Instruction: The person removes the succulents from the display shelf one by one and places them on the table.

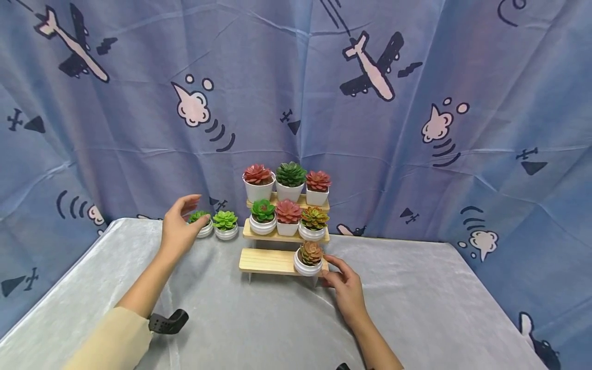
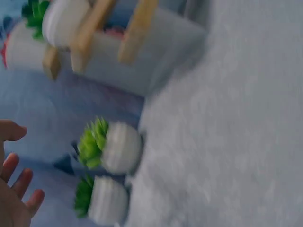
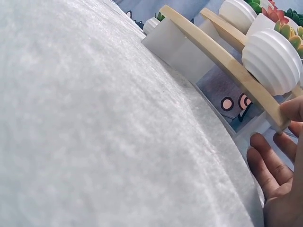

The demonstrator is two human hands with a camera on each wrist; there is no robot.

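A three-tier wooden stand [image 1: 268, 260] with clear side panels holds several potted succulents. My right hand [image 1: 344, 290] pinches the right end of its lowest board, thumb [image 3: 292, 109] at the top and fingers curled under the edge. Beside this hand, on that board, sits a brown-orange succulent in a ribbed white pot [image 1: 308, 263]. My left hand [image 1: 179, 226] is raised at the left, fingers spread and holding nothing. Nearest to it are two bright green succulents in round white pots, the left one [image 1: 203, 229] partly behind the thumb and the other [image 1: 226, 227] beside it.
On the middle tier stand a green succulent [image 1: 263, 218], a pink one [image 1: 288, 218] and a yellow-red one [image 1: 313, 223]. The top tier bears two red ones and a dark green one [image 1: 290, 181]. A blue airplane-print curtain [image 1: 296, 77] hangs behind the grey cloth-covered table [image 1: 240, 329].
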